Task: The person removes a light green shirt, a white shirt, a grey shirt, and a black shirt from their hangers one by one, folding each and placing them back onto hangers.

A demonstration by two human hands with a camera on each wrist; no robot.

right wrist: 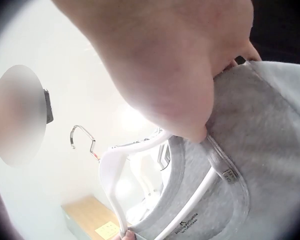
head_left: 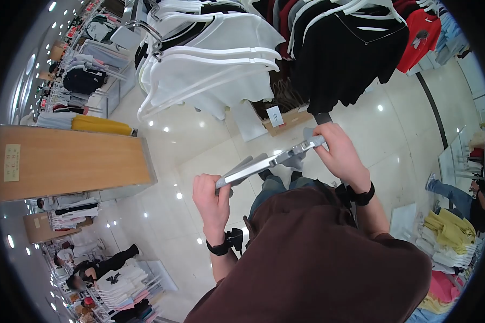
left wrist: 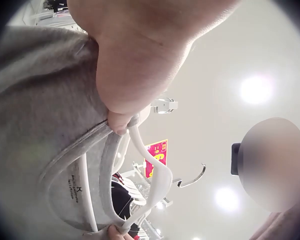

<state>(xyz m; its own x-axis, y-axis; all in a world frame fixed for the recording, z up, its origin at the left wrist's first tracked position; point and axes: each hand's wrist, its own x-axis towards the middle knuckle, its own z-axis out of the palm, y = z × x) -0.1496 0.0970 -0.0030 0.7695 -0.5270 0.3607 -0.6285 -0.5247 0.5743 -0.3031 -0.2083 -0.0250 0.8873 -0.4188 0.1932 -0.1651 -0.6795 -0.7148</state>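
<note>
A grey shirt (head_left: 277,160) on a white hanger (left wrist: 161,184) is stretched between my two hands, in front of my body. My left hand (head_left: 207,198) pinches one shoulder of it, the thumb pressed at the collar beside the hanger. At the opposite shoulder my right hand (head_left: 339,152) grips the cloth in the same way. The round neckline (right wrist: 225,172) shows printed lettering inside the back. The hanger's lower bar passes behind the collar opening, and its metal hook (right wrist: 82,136) sticks out free. Most of the shirt's body is hidden in the head view.
A rack ahead carries white shirts (head_left: 215,81) on white hangers and a black top (head_left: 350,54). Under it stands a cardboard box (head_left: 288,121). A wooden counter (head_left: 75,164) is at the left. Other people (head_left: 110,264) stand farther off among clothes racks on the tiled floor (head_left: 183,161).
</note>
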